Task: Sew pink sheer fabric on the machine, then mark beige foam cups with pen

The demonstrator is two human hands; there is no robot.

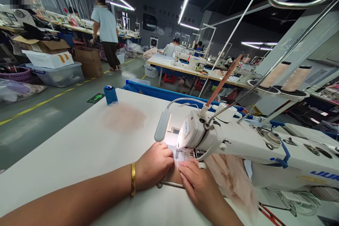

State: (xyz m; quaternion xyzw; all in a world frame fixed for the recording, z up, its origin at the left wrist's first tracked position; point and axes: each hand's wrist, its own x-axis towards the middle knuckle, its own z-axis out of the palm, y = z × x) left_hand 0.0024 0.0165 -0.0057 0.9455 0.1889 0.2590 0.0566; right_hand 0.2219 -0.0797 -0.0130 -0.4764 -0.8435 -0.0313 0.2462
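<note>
A white sewing machine (190, 130) stands before me, its lamp (162, 125) lit beside the needle area. My left hand (155, 164), with a gold bangle (133, 179) at the wrist, is closed left of the presser foot (178, 153). Its curled fingertips pinch the edge of a thin, sheer fabric. My right hand (197, 180) lies at the front right of the foot, fingers stretched and resting on the work; its fingertips nearly meet the left ones. Pale pink sheer fabric (230, 176) bunches under the machine arm, right of my right hand. The needle tip is hard to make out.
A blue thread spool (110, 95) and a sheer pink piece (124, 117) lie on the white tabletop (79, 148). Thread cones (296, 78) stand at right. A person (105, 30) walks in the aisle, near boxes (49, 58). Others sit at machines further back.
</note>
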